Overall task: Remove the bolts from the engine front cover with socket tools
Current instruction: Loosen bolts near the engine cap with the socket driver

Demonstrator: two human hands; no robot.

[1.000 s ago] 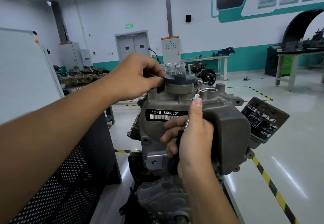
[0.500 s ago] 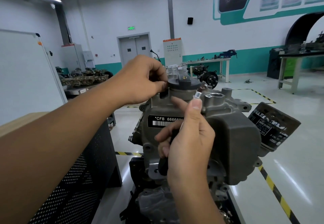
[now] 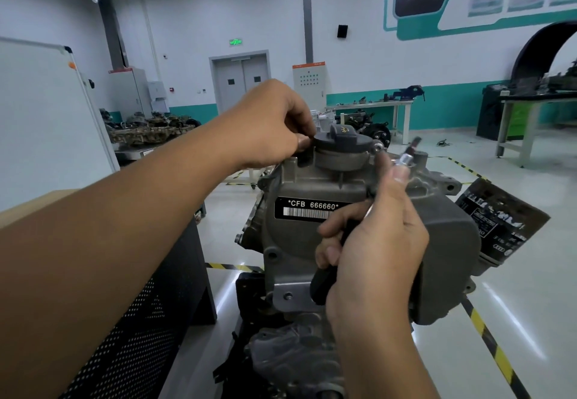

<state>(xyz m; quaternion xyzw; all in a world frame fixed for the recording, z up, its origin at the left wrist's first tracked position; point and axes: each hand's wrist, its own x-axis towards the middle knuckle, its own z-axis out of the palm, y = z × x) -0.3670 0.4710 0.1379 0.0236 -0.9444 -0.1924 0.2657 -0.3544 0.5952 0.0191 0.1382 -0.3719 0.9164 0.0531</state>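
The grey engine front cover (image 3: 299, 186) stands in the middle, with a black label reading CFB 666660 and a dark round cap (image 3: 343, 142) on top. My left hand (image 3: 265, 124) has its fingers curled at the cap's left edge, pinching something there that I cannot make out. My right hand (image 3: 371, 252) grips a socket driver with a black handle; its silver socket tip (image 3: 406, 159) points up past my index finger, just right of a shiny bolt head (image 3: 378, 148) beside the cap.
A black oil filter (image 3: 502, 223) sticks out at the cover's right. A black perforated stand (image 3: 140, 320) is at the lower left, a whiteboard (image 3: 40, 117) behind it. Yellow-black floor tape (image 3: 493, 352) runs on the right. Workbenches line the far wall.
The view has shifted so the engine sits lower and further right. My right hand has carried the socket tip to the right, away from the bolt beside the cap. My left hand stays at the cap.
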